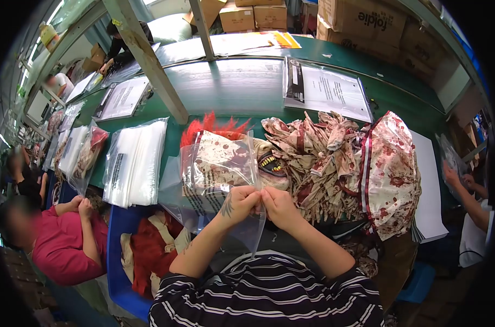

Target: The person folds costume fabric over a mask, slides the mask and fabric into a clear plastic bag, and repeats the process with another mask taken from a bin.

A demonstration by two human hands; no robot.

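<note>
Both my hands meet at the near right edge of a clear plastic bag (217, 182) with dark printed lines. My left hand (242, 200) pinches that edge, and my right hand (279, 206) grips it just beside. Under the film lies a white cloth with red spatters (220, 154), with bright red hair (212, 126) beyond it. A mask with yellow teeth (270, 163) shows at the bag's right side; I cannot tell whether it is inside. To the right are a heap of red-stained gloves (318, 163) and a stack of spattered white fabric (392, 171).
A pile of clear bags (134, 163) lies left, above a blue bin (119, 240) of red and cream cloth. White sheets (428, 185) sit at right. A metal post (149, 60) rises from the green bench (389, 87). A person in pink (68, 245) works at left, another person's hands (460, 180) at right.
</note>
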